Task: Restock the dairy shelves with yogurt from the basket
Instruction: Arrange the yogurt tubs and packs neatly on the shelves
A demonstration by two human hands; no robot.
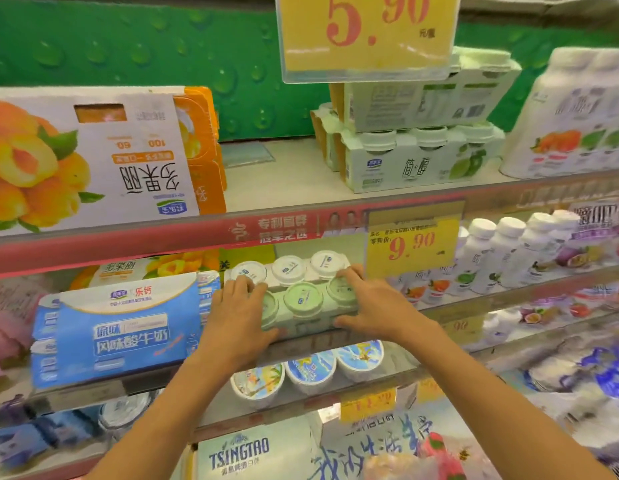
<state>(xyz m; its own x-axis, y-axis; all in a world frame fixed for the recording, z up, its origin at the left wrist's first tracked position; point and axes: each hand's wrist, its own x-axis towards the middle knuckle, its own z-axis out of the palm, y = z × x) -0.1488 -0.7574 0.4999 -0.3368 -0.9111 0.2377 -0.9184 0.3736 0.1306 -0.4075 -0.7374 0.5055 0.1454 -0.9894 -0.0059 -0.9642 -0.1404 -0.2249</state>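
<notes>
Blue milk carton (117,327) at left marks the slot's edge. Our left hand (237,315) and right hand (370,303) grip the green yogurt pack (306,304) by its ends, fingers curled over, on the middle shelf (336,344). We'd slide it back level against the white pack (289,268).

Bare white shelf strip (284,174) open between orange peach yogurt carton (89,157) and pale green bottle multipacks (415,157). Hanging yellow price card (368,32) blocks from above.
</notes>
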